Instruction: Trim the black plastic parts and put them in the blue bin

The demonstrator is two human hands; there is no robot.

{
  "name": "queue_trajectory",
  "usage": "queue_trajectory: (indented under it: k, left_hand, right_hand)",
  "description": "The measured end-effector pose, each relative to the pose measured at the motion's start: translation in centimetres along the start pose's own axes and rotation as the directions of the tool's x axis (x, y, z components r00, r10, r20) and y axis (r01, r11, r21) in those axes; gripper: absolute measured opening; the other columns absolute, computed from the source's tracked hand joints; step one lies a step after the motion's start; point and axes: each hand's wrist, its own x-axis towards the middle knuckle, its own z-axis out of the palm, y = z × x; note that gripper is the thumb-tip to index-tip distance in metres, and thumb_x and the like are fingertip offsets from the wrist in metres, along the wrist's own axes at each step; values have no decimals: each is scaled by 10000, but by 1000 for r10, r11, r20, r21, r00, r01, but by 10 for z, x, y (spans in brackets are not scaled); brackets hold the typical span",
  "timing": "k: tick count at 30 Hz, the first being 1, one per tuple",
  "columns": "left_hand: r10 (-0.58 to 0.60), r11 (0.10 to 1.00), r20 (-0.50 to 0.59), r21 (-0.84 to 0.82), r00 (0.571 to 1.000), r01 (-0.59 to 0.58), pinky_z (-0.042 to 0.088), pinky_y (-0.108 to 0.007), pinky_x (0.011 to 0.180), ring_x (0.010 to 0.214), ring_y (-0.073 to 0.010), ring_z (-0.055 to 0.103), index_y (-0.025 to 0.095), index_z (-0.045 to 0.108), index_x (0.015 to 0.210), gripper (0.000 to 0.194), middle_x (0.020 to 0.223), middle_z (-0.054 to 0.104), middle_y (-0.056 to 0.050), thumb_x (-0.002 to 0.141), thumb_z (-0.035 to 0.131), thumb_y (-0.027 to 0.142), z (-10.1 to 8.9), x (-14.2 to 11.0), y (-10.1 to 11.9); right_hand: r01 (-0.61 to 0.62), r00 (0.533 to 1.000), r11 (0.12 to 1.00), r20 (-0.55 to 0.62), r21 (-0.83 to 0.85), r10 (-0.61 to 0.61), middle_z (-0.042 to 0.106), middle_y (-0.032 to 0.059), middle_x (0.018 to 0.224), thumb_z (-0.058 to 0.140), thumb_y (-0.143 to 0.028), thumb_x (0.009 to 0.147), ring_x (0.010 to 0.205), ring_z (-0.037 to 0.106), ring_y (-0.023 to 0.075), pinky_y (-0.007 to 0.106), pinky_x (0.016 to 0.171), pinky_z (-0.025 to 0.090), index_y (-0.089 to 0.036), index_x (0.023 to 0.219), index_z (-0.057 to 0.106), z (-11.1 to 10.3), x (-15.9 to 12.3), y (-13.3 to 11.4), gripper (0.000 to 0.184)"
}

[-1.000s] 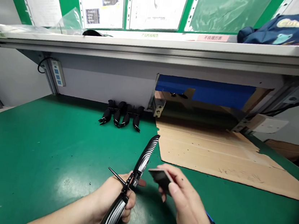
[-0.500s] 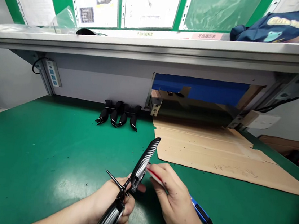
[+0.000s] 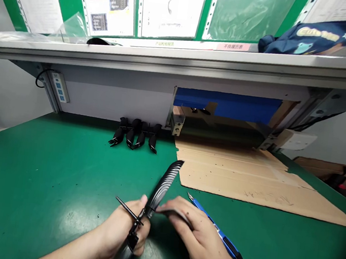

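Observation:
A long black plastic molding (image 3: 163,185), with two curved, ribbed halves joined by a thin stem, slants upward from my left hand (image 3: 122,224). The fingers of that hand are closed around its middle, and a thin black rod sticks out to the left. Between the thumb and fingers of my right hand (image 3: 199,235) is a thin, bent strip (image 3: 178,212), greyish and blurred; its material is unclear. Its left end meets or nearly meets the molding near the joint. A blue craft knife (image 3: 212,222) with a pointed metal tip lies on the table, partly behind my right hand.
Several glossy black moldings (image 3: 135,134) stand at the back of the green table (image 3: 45,164). A flat cardboard sheet (image 3: 239,175) covers the back right, before an opening in the panel. Overhead runs a shelf (image 3: 168,64) carrying a dark blue cloth item (image 3: 310,37).
My right hand has shifted left and slightly down, bringing the strip lower along the molding. The molding and my left hand have moved a little left. More of the knife now shows, including its tip.

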Motion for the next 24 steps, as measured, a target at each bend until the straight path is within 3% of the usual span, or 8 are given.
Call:
queue_trajectory:
  k: [3, 5, 7, 10, 14, 19, 22, 24]
  left_hand:
    - [172, 985, -33, 20, 985, -172, 245, -218, 405, 320, -67, 225, 182, 546, 1149, 454, 420, 399, 91, 849, 547, 523, -2, -4, 22]
    - [219, 967, -75, 151, 973, -206, 246, -217, 439, 374, -70, 268, 193, 523, 1225, 478, 468, 414, 82, 865, 546, 506, -1, -13, 36]
    - [185, 905, -102, 407, 977, -128, 257, -212, 480, 455, -79, 329, 228, 470, 1315, 509, 551, 447, 65, 889, 517, 503, 3, -24, 45]
    - [79, 620, -108, 784, 991, 36, 284, -217, 524, 550, -109, 419, 334, 356, 1421, 620, 650, 511, 49, 862, 559, 509, 14, -37, 45]
    - [107, 319, -109, 945, 988, 70, 273, -236, 535, 566, -146, 450, 381, 273, 1461, 721, 612, 509, 51, 831, 621, 435, 29, -39, 30]
    - [84, 385, -6, 922, 996, -27, 248, -226, 480, 523, -134, 405, 345, 334, 1432, 737, 578, 452, 79, 785, 678, 420, 34, -30, 20]
    - [237, 343, 4, 935, 971, -88, 294, -222, 554, 635, -135, 463, 254, 566, 1099, 364, 712, 545, 40, 793, 665, 424, 35, -27, 20]
    - [291, 340, 34, 930, 956, -137, 308, -231, 616, 700, -141, 453, 202, 544, 809, 235, 759, 539, 10, 850, 581, 430, 36, -26, 22]
  right_hand:
    - [-37, 990, 968, 121, -250, 69, 562, 29, 1053, 546, -376, 961, 989, 541, 223, 336, 852, 470, -311, 1199, 568, -13, -5, 8, 248]
    - [-78, 989, 918, 85, -390, 120, 550, 30, 1128, 721, -428, 834, 1074, 507, 267, 383, 911, 452, -328, 1237, 547, -25, -6, 16, 450]
    - [-94, 995, 906, -24, -413, 92, 566, 31, 1112, 657, -418, 886, 1067, 516, 265, 383, 908, 449, -305, 1160, 582, -37, -6, 22, 306]
    - [-2, 980, 919, -182, -394, -76, 586, 45, 1044, 400, -329, 1019, 983, 552, 224, 335, 832, 464, -262, 1055, 588, -46, -4, 16, 203]
    - [264, 964, 794, 128, -547, -232, 595, 61, 1020, 618, -472, 905, 925, 560, 253, 362, 819, 462, -252, 1095, 591, -25, -1, -3, 291]
    - [196, 960, 646, 279, -738, 28, 631, 52, 830, 678, -167, 656, 743, 578, 263, 365, 686, 442, -194, 847, 610, 10, -4, -1, 204]
    - [90, 968, 702, 228, -706, 105, 622, 18, 798, 554, -55, 554, 699, 558, 223, 320, 648, 402, -199, 804, 558, 8, -7, 7, 289]
    - [15, 985, 766, 142, -642, 100, 603, -5, 787, 522, -34, 564, 699, 541, 200, 293, 644, 383, -207, 782, 507, 3, -7, 8, 278]
